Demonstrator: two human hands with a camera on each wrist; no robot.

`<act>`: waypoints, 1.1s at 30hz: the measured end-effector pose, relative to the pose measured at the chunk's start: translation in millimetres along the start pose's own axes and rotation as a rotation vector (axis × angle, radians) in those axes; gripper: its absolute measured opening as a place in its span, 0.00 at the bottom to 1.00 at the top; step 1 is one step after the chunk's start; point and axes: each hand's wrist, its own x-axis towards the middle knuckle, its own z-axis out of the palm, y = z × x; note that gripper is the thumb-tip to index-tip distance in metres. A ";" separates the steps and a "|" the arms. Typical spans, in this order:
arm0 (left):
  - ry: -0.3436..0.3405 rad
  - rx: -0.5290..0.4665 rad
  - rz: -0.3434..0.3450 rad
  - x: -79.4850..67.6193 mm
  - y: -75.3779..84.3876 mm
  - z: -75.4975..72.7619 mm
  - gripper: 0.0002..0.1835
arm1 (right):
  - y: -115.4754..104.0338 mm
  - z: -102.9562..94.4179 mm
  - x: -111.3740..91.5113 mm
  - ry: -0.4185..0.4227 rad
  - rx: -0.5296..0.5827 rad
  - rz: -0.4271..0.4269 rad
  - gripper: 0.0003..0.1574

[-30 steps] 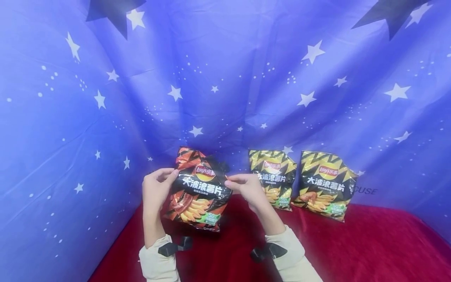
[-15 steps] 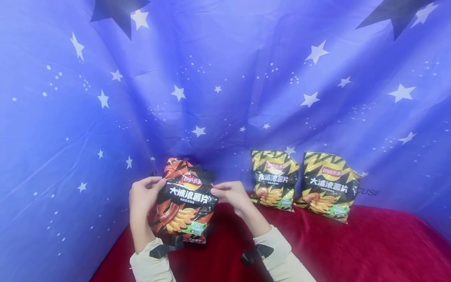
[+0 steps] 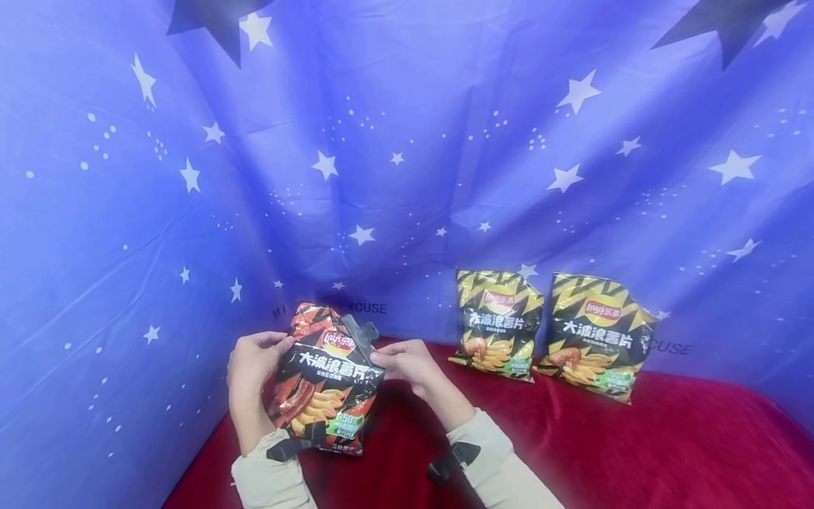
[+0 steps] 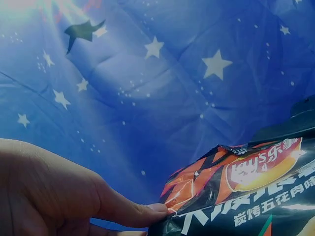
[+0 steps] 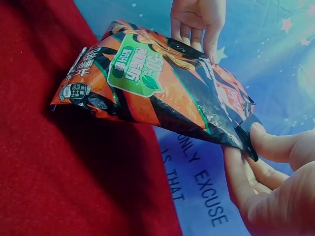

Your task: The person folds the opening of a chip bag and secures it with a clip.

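A red and black bag of potato chips (image 3: pixel 324 382) is held upright, tilted a little, between both hands at the left of the head view. My left hand (image 3: pixel 254 375) pinches its left edge near the top, thumb in front. My right hand (image 3: pixel 407 364) pinches the opposite edge, just below a flat dark clip-like piece (image 3: pixel 360 334) at the bag's slanted top corner. In the right wrist view, the thumb (image 5: pixel 268 142) lies on the bag's upper corner with fingers beneath. The left wrist view shows the left thumb (image 4: pixel 152 212) against the bag's side.
Two yellow and black chip bags, one nearer the middle (image 3: pixel 499 325) and one to its right (image 3: pixel 598 339), stand against the blue starry backdrop (image 3: pixel 407 177). Red cloth (image 3: pixel 687 438) covers the table. Black camera mounts (image 3: pixel 464 456) sit on the cuffs.
Both hands have brought the red chip bag left and down, nearer to me. The dark piece at its top corner shows more clearly now. The two yellow bags stay standing in place.
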 end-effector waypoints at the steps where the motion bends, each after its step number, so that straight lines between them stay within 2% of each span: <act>1: -0.001 0.002 -0.005 1.1 -1.4 1.2 0.19 | 1.8 0.1 1.5 0.000 0.000 0.006 0.18; 11: 0.001 0.041 -0.066 17.3 -18.2 18.3 0.18 | 24.2 1.9 20.9 0.010 -0.008 0.041 0.19; 23: 0.029 0.065 -0.113 29.9 -31.5 38.9 0.16 | 42.5 8.0 36.1 0.097 -0.004 0.057 0.17; 29: 0.002 0.079 -0.130 34.1 -38.0 47.4 0.16 | 51.4 9.1 40.7 0.146 -0.041 0.071 0.16; 33: -0.020 0.086 -0.141 36.1 -41.3 52.2 0.16 | 55.0 9.8 42.1 0.150 -0.058 0.079 0.14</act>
